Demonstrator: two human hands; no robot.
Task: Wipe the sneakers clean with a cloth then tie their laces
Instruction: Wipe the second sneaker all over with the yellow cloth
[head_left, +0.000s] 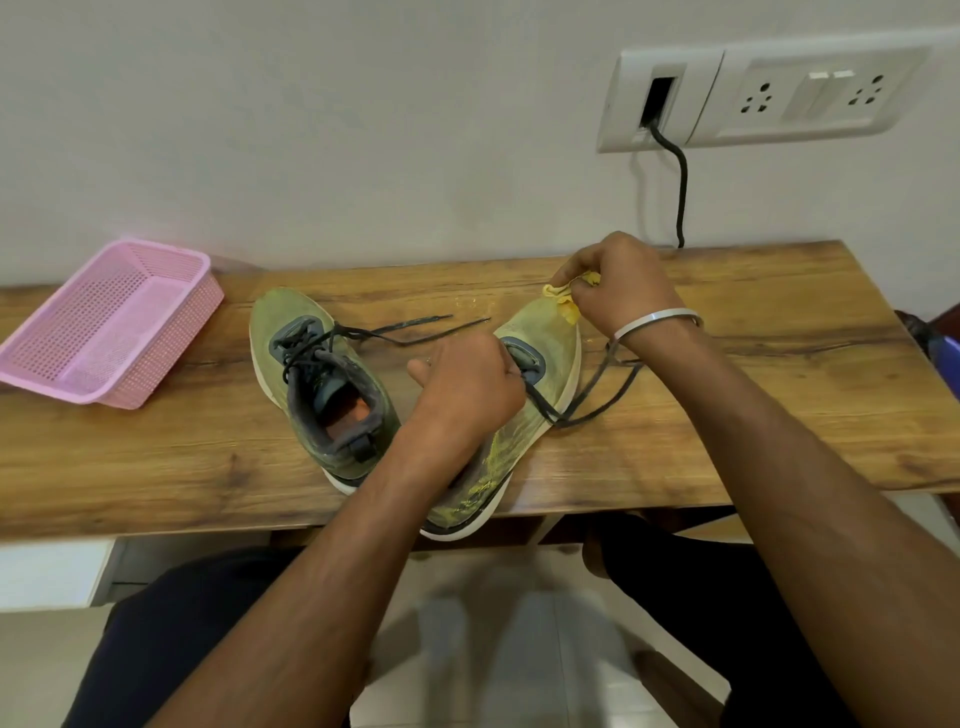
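Note:
Two olive-green sneakers with dark untied laces stand on the wooden table (156, 457). The left sneaker (291, 332) stands free, toe pointing away, its laces (410, 330) trailing to the right. My left hand (467, 384) grips the right sneaker (545, 332) around its lace area and holds it steady. My right hand (618, 283) holds a bunched yellow cloth (563, 296) against that sneaker's toe. The right sneaker's loose laces (597, 389) loop over the table under my right wrist. Yellowish marks show along this sneaker's side near the heel.
A pink perforated plastic basket (111, 322) sits at the table's left end. A white socket panel (769, 98) hangs on the wall, with a black cable (680, 192) dropping behind the table. The right sneaker's heel overhangs the front edge. My knees are below.

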